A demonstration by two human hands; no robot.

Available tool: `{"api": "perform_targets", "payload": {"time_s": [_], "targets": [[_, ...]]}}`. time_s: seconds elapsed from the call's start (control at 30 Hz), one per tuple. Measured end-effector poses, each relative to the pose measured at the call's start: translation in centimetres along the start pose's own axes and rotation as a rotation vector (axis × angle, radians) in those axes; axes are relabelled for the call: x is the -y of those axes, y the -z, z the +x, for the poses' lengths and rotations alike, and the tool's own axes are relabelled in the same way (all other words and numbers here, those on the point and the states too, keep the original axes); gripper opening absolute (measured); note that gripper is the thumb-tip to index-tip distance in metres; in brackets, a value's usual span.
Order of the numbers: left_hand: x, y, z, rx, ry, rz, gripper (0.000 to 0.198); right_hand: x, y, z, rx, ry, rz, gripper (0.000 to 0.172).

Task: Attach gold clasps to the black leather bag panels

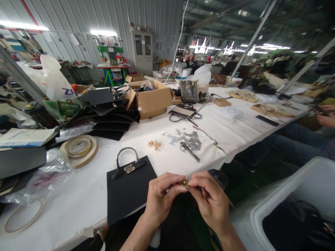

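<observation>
Between my fingertips, in front of the table's edge, is a small gold metal fitting [184,182]. My left hand [163,195] pinches it from one side and my right hand [209,197] from the other. Left of my hands lies a black handbag panel [128,195] with a plastic-wrapped handle [127,150] and a gold clasp [129,168]. Beyond it is a small heap of gold fittings [155,144]. Several flat silver metal pieces [192,139] are spread farther right, and a dark pincer-like tool [190,151] rests beside them.
Tape rolls [80,150] and stacked black panels [112,122] occupy the left side. A cardboard box [154,99] stands at the back, near another bag piece [183,111]. A white bin [261,209] is at my right. Another person's hand [326,120] shows at the far right edge.
</observation>
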State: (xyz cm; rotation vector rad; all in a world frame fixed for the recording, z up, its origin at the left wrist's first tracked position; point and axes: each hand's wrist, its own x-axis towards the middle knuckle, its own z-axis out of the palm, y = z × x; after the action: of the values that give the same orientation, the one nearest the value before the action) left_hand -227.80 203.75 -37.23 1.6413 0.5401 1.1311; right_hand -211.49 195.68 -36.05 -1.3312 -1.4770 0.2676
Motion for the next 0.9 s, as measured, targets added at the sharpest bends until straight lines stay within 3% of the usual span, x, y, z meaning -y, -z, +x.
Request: {"api": "perform_targets", "payload": {"time_s": [0.2,0.37,0.5,0.6,0.73,0.9], "targets": [[0.1,-0.3,-0.7,0.009,0.11,-0.19,0.029,0.7,-0.3,-0.4,-0.022,0.118,-0.054,0.02],[-0.5,0.2,-0.2,0.044,0.02,-0.042,0.031,-0.2,0.5,-0.7,0.008,-0.048,0.071,0.016],[-1.0,0.4,0.1,0.1,-0.059,0.063,0.034,-0.6,1.2,-0.1,0.077,-0.012,0.023,0.018],[-1.1,0.1,0.0,0.106,-0.095,0.105,0.037,0.0,1.1,0.1,0.054,-0.012,-0.011,0.016],[-1.1,-0.1,-0.3,0.109,-0.15,0.129,0.043,1.0,0.2,-0.3,-0.062,-0.117,0.047,0.011],[-0.8,0.4,-0.4,0.131,-0.167,0.12,0.048,0.1,-1.1,-1.5,-0.096,-0.39,0.314,0.01]]}}
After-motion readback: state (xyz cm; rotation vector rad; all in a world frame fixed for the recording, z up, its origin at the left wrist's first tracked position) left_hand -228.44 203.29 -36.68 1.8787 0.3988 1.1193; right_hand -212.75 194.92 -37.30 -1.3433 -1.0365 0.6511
